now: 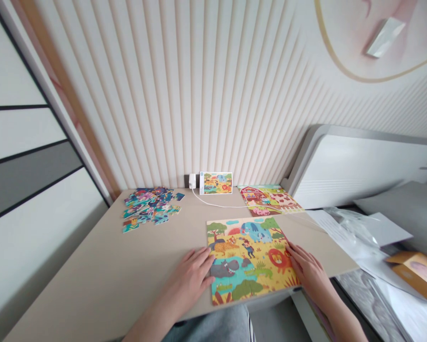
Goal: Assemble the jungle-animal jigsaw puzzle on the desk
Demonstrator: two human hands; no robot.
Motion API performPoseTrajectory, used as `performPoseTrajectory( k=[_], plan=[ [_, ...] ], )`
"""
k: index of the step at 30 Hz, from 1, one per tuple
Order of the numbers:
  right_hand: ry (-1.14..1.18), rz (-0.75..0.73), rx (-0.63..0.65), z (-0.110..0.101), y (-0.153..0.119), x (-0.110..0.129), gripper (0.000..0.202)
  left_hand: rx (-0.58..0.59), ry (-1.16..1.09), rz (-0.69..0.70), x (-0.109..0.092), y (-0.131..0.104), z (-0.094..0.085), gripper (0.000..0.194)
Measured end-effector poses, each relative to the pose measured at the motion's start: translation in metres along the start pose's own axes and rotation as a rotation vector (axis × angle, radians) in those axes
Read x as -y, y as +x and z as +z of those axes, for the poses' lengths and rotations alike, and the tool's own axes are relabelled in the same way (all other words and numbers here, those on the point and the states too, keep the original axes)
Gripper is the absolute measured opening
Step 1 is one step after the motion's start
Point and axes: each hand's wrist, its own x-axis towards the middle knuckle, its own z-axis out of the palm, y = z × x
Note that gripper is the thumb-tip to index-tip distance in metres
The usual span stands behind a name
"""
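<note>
An assembled jigsaw puzzle (251, 261) of safari animals, with a lion, elephants and a hippo, lies flat at the table's front edge. At its left edge rests my left hand (194, 271), fingers stretched out and fingertips touching the border. My right hand (308, 267) lies along the opposite edge, its fingers extended and gripping nothing. The puzzle sits between the two hands. Against the wall stands a small picture card (216, 183) showing the same animal scene.
Loose puzzle pieces (149, 206) are heaped at the table's back left. A farm puzzle (268, 199) lies at the back right, crossed by a white cable from a charger (192, 181). Right of the table (145, 266) are clear plastic wrapping (354, 223) and an orange box (416, 273).
</note>
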Motion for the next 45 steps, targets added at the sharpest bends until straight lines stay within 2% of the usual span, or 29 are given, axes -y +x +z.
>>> performPoseTrajectory(
  k=[7,11,16,20,26,32,38,45],
  plan=[
    [-0.04,0.016,-0.025,-0.001,-0.001,-0.014,0.044,0.069,-0.032,0.002,-0.006,0.01,-0.009,0.05],
    [-0.105,0.049,-0.045,-0.007,-0.004,-0.012,0.041,0.078,-0.061,0.022,-0.01,0.016,-0.012,0.054],
    [-0.113,0.077,-0.027,-0.007,-0.012,0.001,0.041,0.061,-0.051,0.033,-0.022,0.028,-0.006,0.048],
    [-0.145,0.136,-0.03,-0.005,-0.017,0.001,0.044,0.058,-0.035,0.027,-0.032,0.04,0.005,0.045],
    [-0.106,0.218,0.003,-0.005,-0.014,-0.019,0.051,0.07,-0.001,0.058,-0.048,0.059,0.018,0.048],
    [-0.086,0.339,-0.01,0.005,-0.012,-0.047,0.059,0.086,0.002,0.1,-0.061,0.076,0.028,0.045],
    [-0.079,0.434,-0.029,0.012,-0.015,-0.072,0.061,0.094,-0.043,0.172,-0.054,0.078,0.045,0.054],
    [-0.135,0.541,-0.023,0.011,-0.013,-0.082,0.061,0.174,-0.127,0.228,-0.046,0.082,0.054,0.064]
  ],
)
